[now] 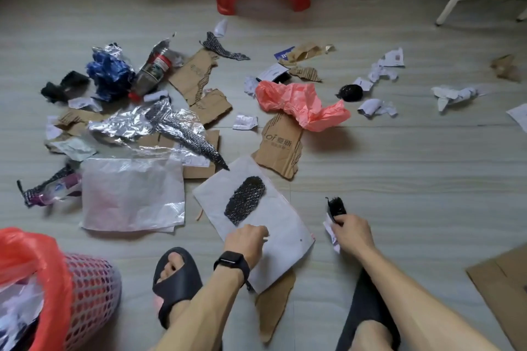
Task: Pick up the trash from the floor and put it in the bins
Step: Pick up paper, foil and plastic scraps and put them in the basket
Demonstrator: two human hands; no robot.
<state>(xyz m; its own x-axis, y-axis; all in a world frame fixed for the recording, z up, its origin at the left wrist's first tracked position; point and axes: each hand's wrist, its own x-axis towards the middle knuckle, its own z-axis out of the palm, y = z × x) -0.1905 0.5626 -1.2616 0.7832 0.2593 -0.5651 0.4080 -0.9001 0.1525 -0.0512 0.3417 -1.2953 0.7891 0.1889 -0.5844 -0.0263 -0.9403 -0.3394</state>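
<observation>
Left hand pinches a white sheet's near edge; right hand grips black mesh and paper scraps. Bin near left.

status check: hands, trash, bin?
Left hand pinching the white sheet, black mesh patch on top. Right hand shut on black scrap plus paper. Bin near left; most litter not yet picked up.
</observation>
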